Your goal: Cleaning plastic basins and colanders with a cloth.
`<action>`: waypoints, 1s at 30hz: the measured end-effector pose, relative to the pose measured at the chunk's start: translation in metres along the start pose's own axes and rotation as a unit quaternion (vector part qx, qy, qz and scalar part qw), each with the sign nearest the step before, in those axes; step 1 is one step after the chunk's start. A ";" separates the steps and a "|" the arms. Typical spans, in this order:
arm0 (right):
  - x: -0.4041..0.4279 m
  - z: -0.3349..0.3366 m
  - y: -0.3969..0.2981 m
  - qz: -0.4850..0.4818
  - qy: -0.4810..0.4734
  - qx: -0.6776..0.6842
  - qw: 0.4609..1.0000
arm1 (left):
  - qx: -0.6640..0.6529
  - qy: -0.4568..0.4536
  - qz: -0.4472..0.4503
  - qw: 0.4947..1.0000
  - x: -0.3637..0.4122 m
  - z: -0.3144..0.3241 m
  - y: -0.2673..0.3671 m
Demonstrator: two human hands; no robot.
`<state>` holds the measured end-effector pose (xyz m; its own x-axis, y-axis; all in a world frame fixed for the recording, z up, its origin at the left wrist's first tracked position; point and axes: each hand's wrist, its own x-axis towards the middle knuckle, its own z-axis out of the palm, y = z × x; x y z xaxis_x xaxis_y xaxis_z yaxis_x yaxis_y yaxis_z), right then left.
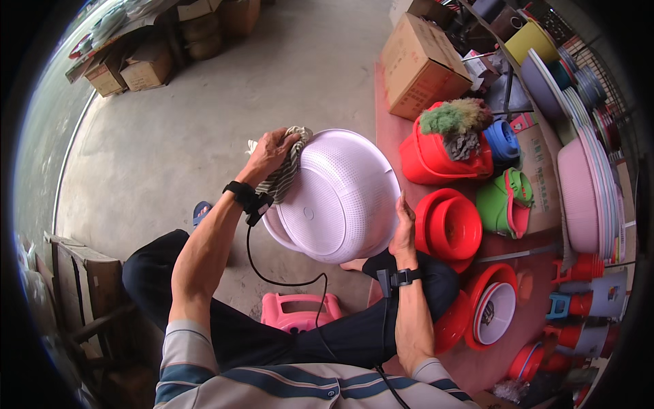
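A pale lilac plastic colander basket (pixel 327 197) is held tilted above my lap, its perforated bottom and side facing me. My left hand (pixel 273 153) grips a striped cloth (pixel 286 176) against the basket's upper left side. My right hand (pixel 403 225) supports the basket's right edge, fingers pointing up and the palm against it. Part of another pale rim shows beneath the basket at the lower left. Both wrists wear black straps with small devices, and a black cable hangs from the left one. A pink plastic stool (pixel 301 312) shows below, between my legs.
To the right stand red buckets (pixel 429 158), a green bucket (pixel 503 204), red basins (pixel 454 230) and a white basin (pixel 494 313). A cardboard box (pixel 424 66) is behind them. Stacked basins (pixel 582 194) line the far right. Worn cartons (pixel 148 66) lie at the upper left.
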<state>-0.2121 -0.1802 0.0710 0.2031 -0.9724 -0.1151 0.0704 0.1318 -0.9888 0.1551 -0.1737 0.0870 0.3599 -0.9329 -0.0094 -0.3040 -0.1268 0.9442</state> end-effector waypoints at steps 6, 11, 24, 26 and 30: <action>-0.009 0.009 -0.020 -0.002 -0.004 0.020 1.000 | 0.140 -0.032 0.176 0.974 0.002 0.015 0.044; -0.003 0.013 -0.005 -0.021 -0.042 -0.076 0.996 | 0.235 -0.102 0.303 0.918 -0.017 0.051 0.073; 0.001 0.022 0.013 0.088 -0.105 0.107 0.985 | 0.417 -0.137 0.450 0.778 -0.129 0.141 0.086; 0.000 0.022 0.014 0.050 -0.086 0.050 0.994 | 0.395 -0.206 0.407 0.798 -0.122 0.136 0.088; -0.002 0.034 0.001 0.007 -0.020 -0.123 0.992 | 0.349 -0.115 0.372 0.852 -0.100 0.115 0.094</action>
<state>-0.1796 -0.1714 0.0735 0.2421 -0.9615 -0.1301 -0.1721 0.0894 -0.9810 -0.0110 -0.1306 0.1387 -0.3207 -0.8735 0.3663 -0.8520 0.4349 0.2913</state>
